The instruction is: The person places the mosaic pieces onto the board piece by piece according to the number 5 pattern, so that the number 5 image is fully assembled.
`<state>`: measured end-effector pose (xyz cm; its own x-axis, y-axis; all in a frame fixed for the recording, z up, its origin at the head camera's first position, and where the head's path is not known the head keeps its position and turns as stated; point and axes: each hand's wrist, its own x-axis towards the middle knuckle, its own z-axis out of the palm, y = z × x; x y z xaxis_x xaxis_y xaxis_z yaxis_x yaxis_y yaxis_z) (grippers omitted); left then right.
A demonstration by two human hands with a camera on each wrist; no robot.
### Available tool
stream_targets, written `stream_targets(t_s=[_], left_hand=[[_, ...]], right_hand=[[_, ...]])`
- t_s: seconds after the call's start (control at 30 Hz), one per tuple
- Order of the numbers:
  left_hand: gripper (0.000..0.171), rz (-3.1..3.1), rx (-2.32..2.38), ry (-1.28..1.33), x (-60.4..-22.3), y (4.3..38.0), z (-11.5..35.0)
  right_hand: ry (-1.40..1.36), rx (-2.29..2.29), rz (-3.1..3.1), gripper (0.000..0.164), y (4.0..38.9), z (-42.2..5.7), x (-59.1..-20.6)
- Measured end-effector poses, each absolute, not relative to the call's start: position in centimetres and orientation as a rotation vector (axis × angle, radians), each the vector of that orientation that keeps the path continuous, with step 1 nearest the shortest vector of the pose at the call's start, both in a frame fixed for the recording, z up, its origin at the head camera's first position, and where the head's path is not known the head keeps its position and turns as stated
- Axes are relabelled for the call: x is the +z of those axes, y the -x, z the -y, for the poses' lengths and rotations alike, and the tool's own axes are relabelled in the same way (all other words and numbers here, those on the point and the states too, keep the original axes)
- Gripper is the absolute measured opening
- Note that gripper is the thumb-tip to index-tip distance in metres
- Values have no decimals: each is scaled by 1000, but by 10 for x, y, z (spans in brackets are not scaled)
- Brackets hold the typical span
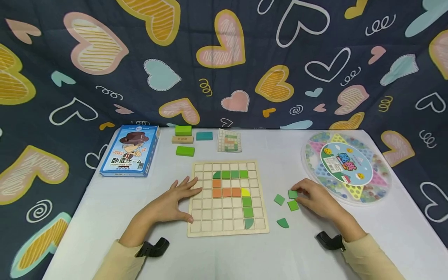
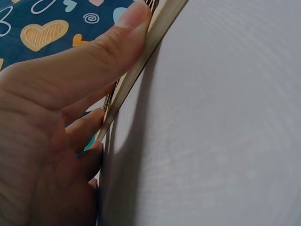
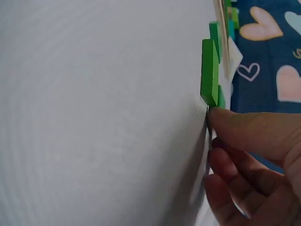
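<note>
The square wooden grid board (image 1: 227,229) lies on the table, with green, orange and yellow tiles set in some cells. My left hand (image 1: 175,200) rests at the board's left edge, fingers spread over the rim; in the left wrist view the thumb (image 2: 106,54) touches the board's side. To the right of the board, my right hand (image 1: 316,197) pinches a green square tile (image 1: 292,194) at its right side, thumb and index finger close to the table. Beside it lie two more green squares, one lighter (image 1: 293,205) and one darker (image 1: 279,199), and a green quarter-round tile (image 1: 282,223).
A patterned card (image 1: 229,140) lies behind the board, near green blocks (image 1: 185,151), a teal block (image 1: 204,136) and a wooden block (image 1: 182,139). At the back left is a blue game box (image 1: 131,151). A round marble game set (image 1: 346,167) sits at the right.
</note>
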<state>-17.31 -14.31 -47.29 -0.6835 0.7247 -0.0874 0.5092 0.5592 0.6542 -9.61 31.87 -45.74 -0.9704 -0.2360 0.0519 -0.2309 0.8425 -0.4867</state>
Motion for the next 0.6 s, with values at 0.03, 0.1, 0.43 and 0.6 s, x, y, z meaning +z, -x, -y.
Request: stream_targets(t_s=[0.03, 0.1, 0.43, 0.6], left_hand=[[97, -2453, 855, -1013, -473, 173, 143], [97, -2455, 836, -1014, -472, 174, 141], [96, -2460, 816, -999, -469, 173, 143], [97, -2461, 816, -1003, -470, 174, 144]], right_hand=[[373, -798, -3025, 26, 94, -314, -454], [396, -856, -3050, 27, 89, -300, -447], [819, -848, -2787, 26, 70, -188, -442], [890, -713, -2807, 23, 74, -169, -447]])
